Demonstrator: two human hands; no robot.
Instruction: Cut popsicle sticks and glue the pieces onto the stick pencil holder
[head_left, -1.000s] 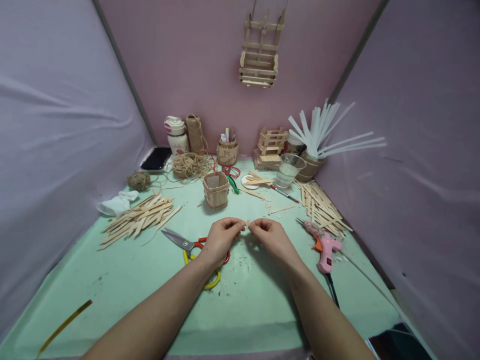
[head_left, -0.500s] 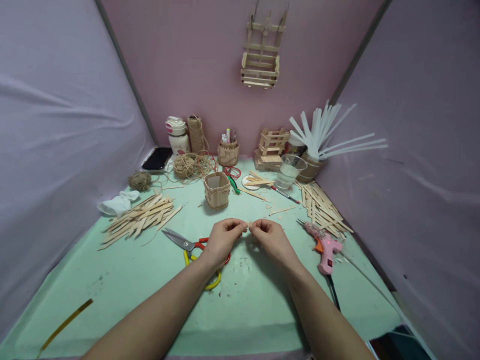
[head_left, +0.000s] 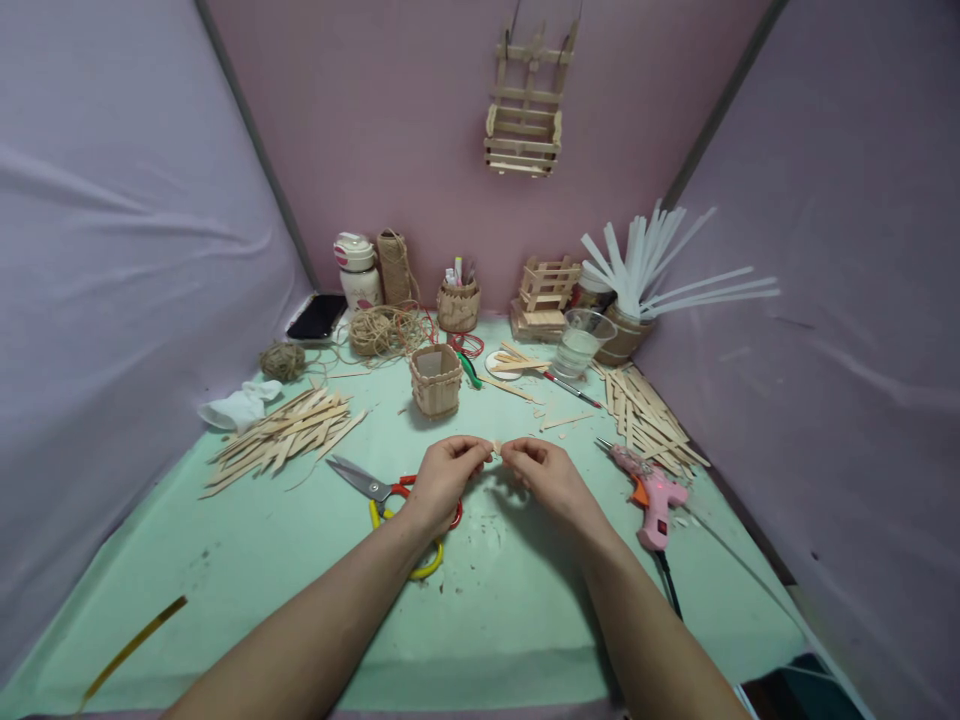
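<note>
My left hand [head_left: 448,478] and my right hand [head_left: 546,475] meet at the fingertips over the middle of the table. Between them they pinch a tiny pale wooden piece [head_left: 496,450], mostly covered by the fingers. Scissors [head_left: 375,488] with red and yellow handles lie partly under my left hand and wrist. Beyond my hands stands a small square wooden box [head_left: 436,384] with an open top. To the right, a pink glue gun [head_left: 656,497] rests on its side, its nozzle towards the back left.
Wooden strips lie in piles at left [head_left: 289,435] and right [head_left: 646,418]. Twine [head_left: 382,330], a bottle [head_left: 358,275], a clear cup of liquid [head_left: 579,345] and a pot of white sticks [head_left: 626,335] line the back. A wooden rack [head_left: 523,135] hangs on the wall.
The view has shifted very slightly. Both hands stay together, with the fingers of my right hand a little changed in pose around the small piece.
</note>
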